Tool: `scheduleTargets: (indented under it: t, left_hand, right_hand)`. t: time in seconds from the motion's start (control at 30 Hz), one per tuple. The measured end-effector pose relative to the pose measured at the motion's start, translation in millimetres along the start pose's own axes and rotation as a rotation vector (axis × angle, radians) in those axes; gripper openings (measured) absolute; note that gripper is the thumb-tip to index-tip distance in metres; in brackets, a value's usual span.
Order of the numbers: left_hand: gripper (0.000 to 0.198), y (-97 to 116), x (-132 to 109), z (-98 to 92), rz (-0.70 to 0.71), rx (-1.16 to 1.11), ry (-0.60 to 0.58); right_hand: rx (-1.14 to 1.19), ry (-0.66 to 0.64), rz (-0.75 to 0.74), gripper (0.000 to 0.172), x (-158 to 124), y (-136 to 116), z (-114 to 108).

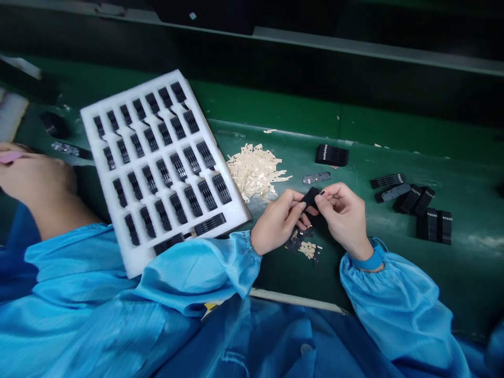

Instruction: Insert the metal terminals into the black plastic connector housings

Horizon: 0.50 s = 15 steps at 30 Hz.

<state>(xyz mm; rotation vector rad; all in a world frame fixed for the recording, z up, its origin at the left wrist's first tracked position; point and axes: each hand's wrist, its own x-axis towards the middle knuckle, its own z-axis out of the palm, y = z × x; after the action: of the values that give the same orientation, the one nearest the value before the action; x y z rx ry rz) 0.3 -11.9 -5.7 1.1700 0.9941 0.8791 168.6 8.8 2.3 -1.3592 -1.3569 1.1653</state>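
My left hand (276, 223) is closed around a small black rectangular part (311, 196), thumb on top and fingers underneath. My right hand (345, 216) pinches at the part's right end, where a thin dark tip shows by the thumb. Whether that tip belongs to the part or is a separate piece, I cannot tell. Below the hands lies a little scatter of cream and black scraps (310, 250). Just beyond them is a flat dark-grey plate (316, 178). A heap of cream-coloured flat slips (258, 170) spreads to the left of it.
A white foam tray (161, 157) with rows of black slatted parts stands left, its lower edge near my left sleeve. One black stack (333, 155) sits behind my right hand; several more (423, 199) lie right. Another person's hand (39, 178) is at far left on the green bench (394, 283).
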Motion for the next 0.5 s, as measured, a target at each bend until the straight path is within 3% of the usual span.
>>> scheduleTargets:
  t: [0.23, 0.37, 0.5]
  left_hand:
    - [0.022, 2, -2, -2.6, 0.035, 0.157, 0.003]
    - [0.022, 11, 1, -5.7, -0.057, -0.053, -0.077]
    - [0.025, 17, 3, -10.3, -0.214, -0.319, -0.260]
  right_hand:
    - [-0.008, 0.005, 0.006, 0.015, 0, -2, 0]
    - [0.086, -0.133, 0.063, 0.020, 7, -6, -9]
    - [0.238, -0.344, 0.131, 0.027, 11, -5, -19]
